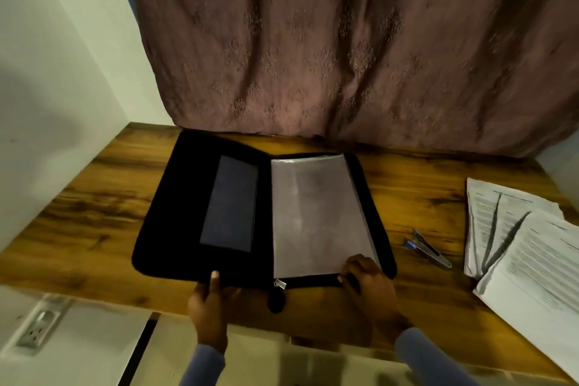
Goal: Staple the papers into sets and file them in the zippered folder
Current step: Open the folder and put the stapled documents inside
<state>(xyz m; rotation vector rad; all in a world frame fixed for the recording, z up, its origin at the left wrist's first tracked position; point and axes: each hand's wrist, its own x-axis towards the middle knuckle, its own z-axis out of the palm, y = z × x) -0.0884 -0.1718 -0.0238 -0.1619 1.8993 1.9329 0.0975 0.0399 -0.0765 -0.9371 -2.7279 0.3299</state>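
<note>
The black zippered folder (175,213) lies spread flat on the wooden desk, a dark inner pocket (230,204) on its left half and clear plastic sleeves (316,213) on its right half. My left hand (210,301) grips the folder's near edge on the left half, thumb on top. My right hand (369,285) pinches the near right corner of the sleeves. The zip pull (279,283) hangs at the near edge between my hands. A silver and blue stapler (429,249) lies right of the folder. Printed papers (529,254) lie fanned in overlapping sets at the desk's right end.
The wooden desk (94,207) runs from a white wall on the left to the papers on the right. A mauve embroidered curtain (344,41) hangs behind the desk. A wall socket (39,323) sits below the desk's front edge at lower left.
</note>
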